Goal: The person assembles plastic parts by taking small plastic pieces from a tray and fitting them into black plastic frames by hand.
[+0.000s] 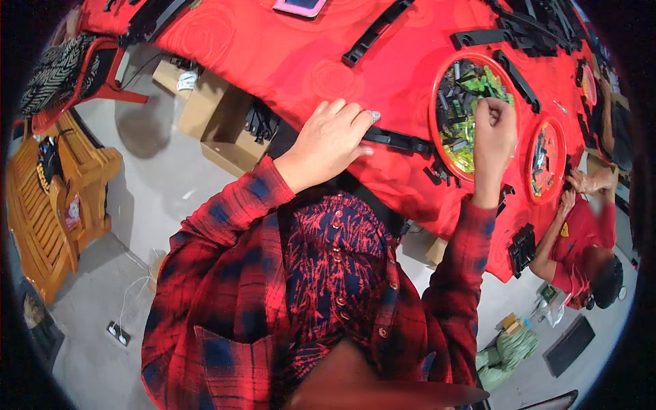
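Observation:
My left hand (329,142) is closed around the left end of a long black plastic bar (400,140), which lies over the red cloth near the table's front edge. The bar's other end reaches the rim of a round red tray (433,113). Inside that tray are small black pieces (449,102) and shiny yellow-green pieces (486,80). Over the tray's right side, my right hand (497,130) has its fingers curled together. Whatever is between those fingertips, if anything, is hidden.
Another black bar (374,33) lies farther back, with a pile of black parts (536,31) at far right. A second red tray (531,164) of small pieces stands right, near a co-worker (581,225). Below the table edge sits an open carton (225,150); a wooden bench (51,219) stands left.

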### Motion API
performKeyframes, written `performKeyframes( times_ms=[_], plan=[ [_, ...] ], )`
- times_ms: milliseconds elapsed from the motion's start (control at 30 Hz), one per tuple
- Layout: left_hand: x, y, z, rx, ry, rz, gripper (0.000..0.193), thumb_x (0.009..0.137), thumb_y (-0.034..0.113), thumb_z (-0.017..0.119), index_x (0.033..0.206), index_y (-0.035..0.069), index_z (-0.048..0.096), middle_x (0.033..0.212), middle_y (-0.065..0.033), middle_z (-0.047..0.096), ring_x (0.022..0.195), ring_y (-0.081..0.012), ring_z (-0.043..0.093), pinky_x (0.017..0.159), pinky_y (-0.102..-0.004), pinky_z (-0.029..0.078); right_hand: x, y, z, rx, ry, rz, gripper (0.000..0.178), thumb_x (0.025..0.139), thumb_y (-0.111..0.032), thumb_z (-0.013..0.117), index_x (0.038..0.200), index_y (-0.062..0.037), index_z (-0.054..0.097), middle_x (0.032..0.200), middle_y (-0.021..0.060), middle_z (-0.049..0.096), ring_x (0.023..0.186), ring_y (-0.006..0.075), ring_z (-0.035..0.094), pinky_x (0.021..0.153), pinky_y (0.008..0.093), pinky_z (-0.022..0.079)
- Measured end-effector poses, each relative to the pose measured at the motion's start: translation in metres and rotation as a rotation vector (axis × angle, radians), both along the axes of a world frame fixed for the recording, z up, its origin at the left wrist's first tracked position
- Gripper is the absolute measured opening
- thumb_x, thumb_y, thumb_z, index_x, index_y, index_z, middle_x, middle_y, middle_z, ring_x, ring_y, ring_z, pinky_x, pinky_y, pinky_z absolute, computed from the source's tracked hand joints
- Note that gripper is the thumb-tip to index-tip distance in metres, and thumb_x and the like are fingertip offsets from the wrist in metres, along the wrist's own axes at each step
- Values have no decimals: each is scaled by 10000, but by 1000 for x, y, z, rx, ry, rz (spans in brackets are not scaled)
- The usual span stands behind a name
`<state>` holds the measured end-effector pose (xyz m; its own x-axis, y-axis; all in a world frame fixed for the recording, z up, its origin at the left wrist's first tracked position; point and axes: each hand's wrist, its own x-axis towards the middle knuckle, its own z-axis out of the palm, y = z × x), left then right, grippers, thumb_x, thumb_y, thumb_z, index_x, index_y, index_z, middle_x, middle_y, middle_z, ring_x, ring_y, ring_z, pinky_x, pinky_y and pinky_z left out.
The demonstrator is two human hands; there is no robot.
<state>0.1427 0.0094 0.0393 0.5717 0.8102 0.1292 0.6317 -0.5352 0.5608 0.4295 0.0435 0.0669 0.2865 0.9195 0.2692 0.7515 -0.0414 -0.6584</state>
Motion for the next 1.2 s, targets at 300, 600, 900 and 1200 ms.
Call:
performKeyframes(
  times_ms=[300,600,900,1200],
  plan=[
    [5,8,1,-113,-67,40,293,869,219,688,1086,42,598,963,-136,603,955,-355,572,857,-449,458,-67,-72,7,-285,797,217,156,990,-89,618,1122,-6,624,952,78,717,611,30,531,528,176,409],
    [15,18,-6,-111,-30,72,302,793,173,756,970,49,546,911,-131,609,922,-341,598,836,-432,470,-80,-92,-48,-30,19,231,173,850,-32,737,1016,-36,690,917,114,706,810,259,693,703,349,554],
    [15,22,-11,-180,-56,67,334,778,182,773,973,50,536,926,-129,617,936,-343,610,834,-439,488,-79,-103,-72,-43,37,221,228,817,-16,752,1026,-74,680,947,98,713,763,253,694,670,345,559],
    [14,25,-7,-211,-47,70,335,778,181,771,976,48,535,917,-129,620,936,-345,608,814,-448,496,-77,-102,-81,54,-66,287,268,824,-23,750,1058,-89,637,940,89,731,765,272,704,643,371,557]
  ],
)
